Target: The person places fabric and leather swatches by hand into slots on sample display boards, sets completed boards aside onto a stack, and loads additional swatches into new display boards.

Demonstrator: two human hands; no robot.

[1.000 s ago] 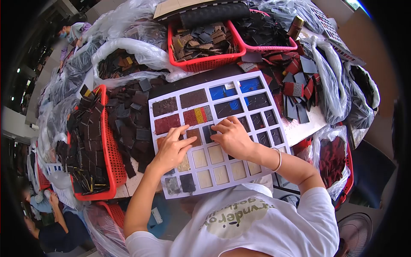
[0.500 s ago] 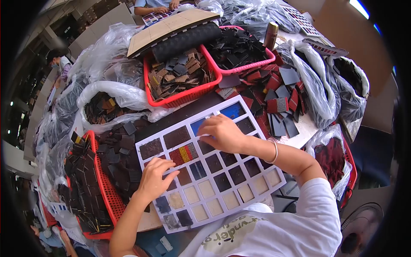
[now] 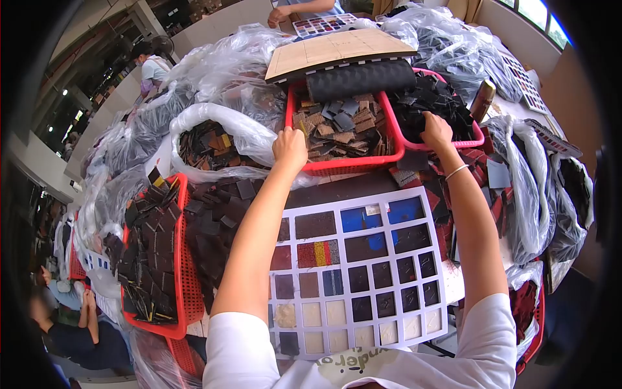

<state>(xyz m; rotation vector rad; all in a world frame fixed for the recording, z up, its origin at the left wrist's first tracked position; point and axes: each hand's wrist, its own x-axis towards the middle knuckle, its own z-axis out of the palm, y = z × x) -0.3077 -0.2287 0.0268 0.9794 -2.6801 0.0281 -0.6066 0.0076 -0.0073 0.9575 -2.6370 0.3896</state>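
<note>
My left hand (image 3: 290, 149) is closed at the left front corner of a red basket (image 3: 353, 167), its fingers curled over the rim. Brown and grey carpet pieces (image 3: 343, 123) fill that basket. My right hand (image 3: 437, 131) reaches over the front of a pink basket (image 3: 476, 141) among black pieces (image 3: 431, 94). Its fingers are curled and whatever they grip is hidden. Below my arms, a white sample board (image 3: 344, 262) leans by my body, its windows showing dark, blue, beige and red-yellow-grey striped swatches; my left forearm covers its left side.
A wooden board (image 3: 340, 52) and a black roll (image 3: 359, 79) lie across the baskets' back. Another red basket (image 3: 181, 259) of dark pieces stands left. Plastic bags (image 3: 223, 123) surround the table. A bottle (image 3: 483, 100) stands right. A co-worker's hand (image 3: 280, 16) is at the far side.
Both hands have left the sample board and moved forward to the baskets, left to the red one and right to the pink one. The camera view has shifted too.
</note>
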